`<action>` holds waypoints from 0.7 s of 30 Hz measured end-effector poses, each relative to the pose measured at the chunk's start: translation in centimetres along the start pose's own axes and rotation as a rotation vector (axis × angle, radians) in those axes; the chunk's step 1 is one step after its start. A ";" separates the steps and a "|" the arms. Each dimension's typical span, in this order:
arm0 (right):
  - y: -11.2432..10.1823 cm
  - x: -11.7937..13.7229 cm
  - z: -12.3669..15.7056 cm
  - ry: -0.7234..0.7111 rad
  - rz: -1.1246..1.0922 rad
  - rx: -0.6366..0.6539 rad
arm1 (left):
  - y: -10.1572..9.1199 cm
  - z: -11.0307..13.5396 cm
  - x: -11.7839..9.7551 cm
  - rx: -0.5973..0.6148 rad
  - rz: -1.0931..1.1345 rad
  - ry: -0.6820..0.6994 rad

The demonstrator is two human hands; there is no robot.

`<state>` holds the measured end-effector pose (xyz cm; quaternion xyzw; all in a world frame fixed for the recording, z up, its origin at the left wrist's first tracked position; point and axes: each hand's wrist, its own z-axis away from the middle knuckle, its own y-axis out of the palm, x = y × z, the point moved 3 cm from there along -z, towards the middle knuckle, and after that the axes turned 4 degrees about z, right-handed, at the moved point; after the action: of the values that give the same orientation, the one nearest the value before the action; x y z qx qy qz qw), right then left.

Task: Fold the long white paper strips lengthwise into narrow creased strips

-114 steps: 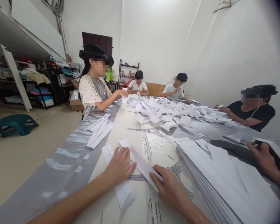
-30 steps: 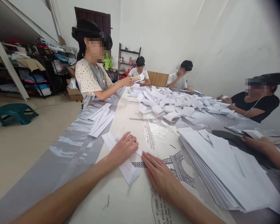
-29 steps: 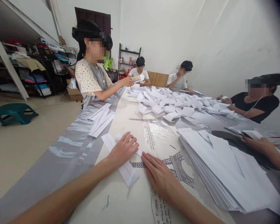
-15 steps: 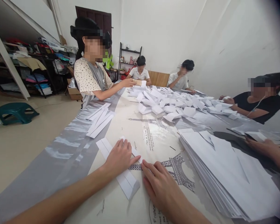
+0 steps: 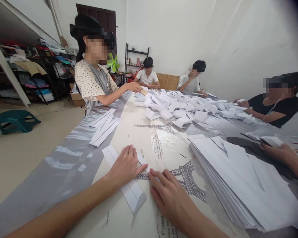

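Note:
A folded white paper strip (image 5: 134,197) with crease lines lies slantwise on the printed tablecloth. My left hand (image 5: 125,164) rests flat across its middle, fingers stretched forward and thumb out to the right. A narrow folded flap of paper (image 5: 142,160) shows between that hand's fingers and thumb, running toward my right hand. My right hand (image 5: 167,188) has its fingers bent and closed at the flap's right end, close to my left thumb. The right thumb is partly hidden under the fingers. The near end of the strip curls up slightly.
A tall stack of white paper sheets (image 5: 238,178) stands at right. Several paper strips (image 5: 105,127) lie at left, and a heap of folded white papers (image 5: 178,107) covers the far table. Co-workers sit around; one person's hand (image 5: 283,155) is beyond the stack. A green stool (image 5: 16,120) stands left.
My hands hold nearly the same pose on the paper. The co-worker at left has lowered a tan block toward the heap. The view has shifted slightly.

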<state>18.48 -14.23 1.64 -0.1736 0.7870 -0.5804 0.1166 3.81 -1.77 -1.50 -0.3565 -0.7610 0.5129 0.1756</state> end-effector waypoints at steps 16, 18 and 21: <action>-0.8 -2.4 -0.6 0.043 -0.410 0.102 | -1.4 -1.0 2.5 0.123 0.027 -0.001; -0.5 -2.6 -0.9 0.031 -0.423 0.101 | -1.9 -1.1 1.7 0.069 0.032 0.104; -0.3 -2.7 -1.1 0.033 -0.443 0.091 | -1.9 -0.8 0.4 0.062 0.057 0.222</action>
<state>20.62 -12.25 2.22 -0.3271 0.7045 -0.6296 -0.0190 3.43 -1.38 0.49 -0.4269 -0.7102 0.4982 0.2551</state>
